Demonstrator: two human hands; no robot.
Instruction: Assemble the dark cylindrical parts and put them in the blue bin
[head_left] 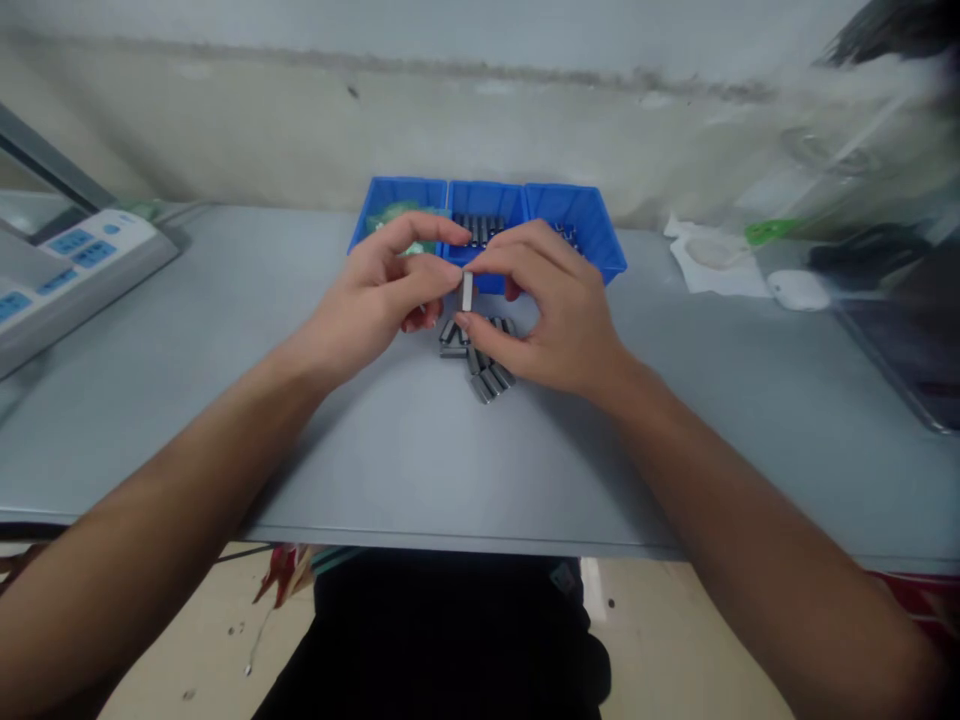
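My right hand (559,300) pinches a small grey metal coupling nut (467,291) between thumb and index finger, holding it upright above the table. My left hand (390,280) is right beside it, its thumb tip at the nut's upper end. The left index finger is raised apart from the thumb, and the other left fingers curl below; whether the thumb touches the nut is hard to tell. Beneath both hands lies a loose pile of similar metal coupling nuts (491,380), partly covered by the right thumb.
Behind my hands stand three joined blue bins (611,250): green plastic bags at left, dark metal rods in the middle, small metal parts at right. A scale (82,270) is on the left. A white mouse (799,290), white paper (712,262) and a dark device (907,340) lie right.
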